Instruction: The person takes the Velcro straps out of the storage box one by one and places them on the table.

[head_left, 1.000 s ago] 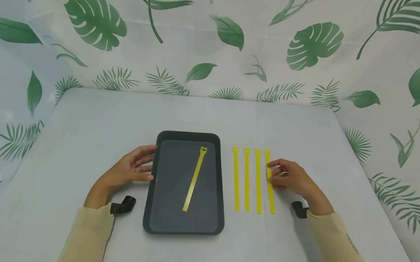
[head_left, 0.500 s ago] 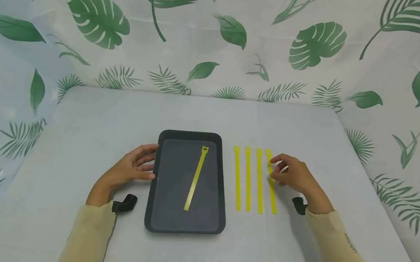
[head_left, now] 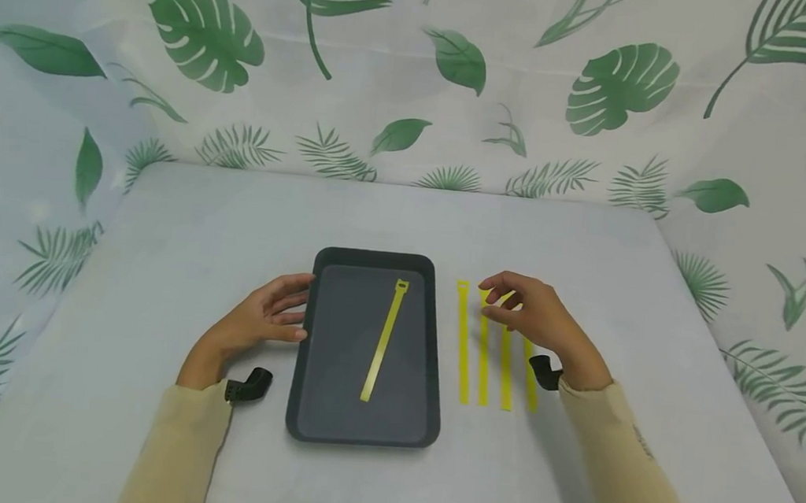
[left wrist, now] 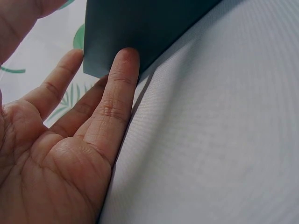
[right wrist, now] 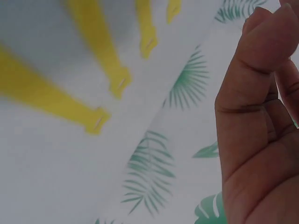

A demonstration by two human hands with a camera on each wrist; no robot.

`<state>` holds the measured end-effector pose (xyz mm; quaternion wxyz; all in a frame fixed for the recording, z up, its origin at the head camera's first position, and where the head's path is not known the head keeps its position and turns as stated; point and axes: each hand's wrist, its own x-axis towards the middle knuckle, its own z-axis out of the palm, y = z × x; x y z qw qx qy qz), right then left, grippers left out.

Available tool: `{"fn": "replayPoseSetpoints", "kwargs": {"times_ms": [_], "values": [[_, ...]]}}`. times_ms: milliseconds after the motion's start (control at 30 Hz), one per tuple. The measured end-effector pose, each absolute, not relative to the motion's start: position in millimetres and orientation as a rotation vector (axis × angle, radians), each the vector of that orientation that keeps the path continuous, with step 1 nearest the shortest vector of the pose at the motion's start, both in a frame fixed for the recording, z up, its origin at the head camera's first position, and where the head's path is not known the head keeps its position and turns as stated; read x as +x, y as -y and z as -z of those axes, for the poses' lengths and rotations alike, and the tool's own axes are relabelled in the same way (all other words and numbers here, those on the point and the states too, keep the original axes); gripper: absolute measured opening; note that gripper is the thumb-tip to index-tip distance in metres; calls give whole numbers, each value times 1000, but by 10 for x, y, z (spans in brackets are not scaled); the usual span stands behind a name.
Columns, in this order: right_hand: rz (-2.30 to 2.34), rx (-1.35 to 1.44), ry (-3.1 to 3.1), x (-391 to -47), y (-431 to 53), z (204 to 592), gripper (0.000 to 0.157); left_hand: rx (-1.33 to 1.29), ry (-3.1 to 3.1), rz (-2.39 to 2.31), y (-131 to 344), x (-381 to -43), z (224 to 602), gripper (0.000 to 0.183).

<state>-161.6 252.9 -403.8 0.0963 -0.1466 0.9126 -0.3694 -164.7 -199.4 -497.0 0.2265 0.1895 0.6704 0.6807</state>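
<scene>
A dark grey rectangular tray [head_left: 338, 357] lies in the middle of the table in the head view. One yellow cable tie [head_left: 385, 341], a flat strap with a slotted head, lies slanted inside it. My left hand [head_left: 256, 315] rests its extended fingers against the tray's left side. The left wrist view shows those fingers [left wrist: 122, 88] at the tray wall [left wrist: 140, 28]. Several more yellow ties [head_left: 463, 351] lie in a row right of the tray. Above that row hovers my right hand [head_left: 540, 314], fingers loosely bent and holding nothing; it partly covers the ties' upper ends.
The white table [head_left: 235, 215] extends around the tray and the ties. A leaf-printed cloth [head_left: 417, 71] hangs behind and at both sides. Black wrist cameras [head_left: 250, 385] sit at both cuffs.
My right hand has left the rightmost tie in the row, risen, and moved left over the other ties. My left hand stays by the tray. The whole view has shifted slightly.
</scene>
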Motion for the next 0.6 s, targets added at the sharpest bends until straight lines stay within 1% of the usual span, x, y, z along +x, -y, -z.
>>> {"fn": "replayPoseSetpoints", "kwargs": {"times_ms": [367, 600], "values": [[1133, -564, -2647, -1714, -2187, 4040, 33, 503, -1851, -1883, 1992, -1652, 4947, 97], [1137, -568, -2617, -1717, -2019, 4048, 33, 506, -1855, -1887, 1989, -1658, 4943, 98]]}}
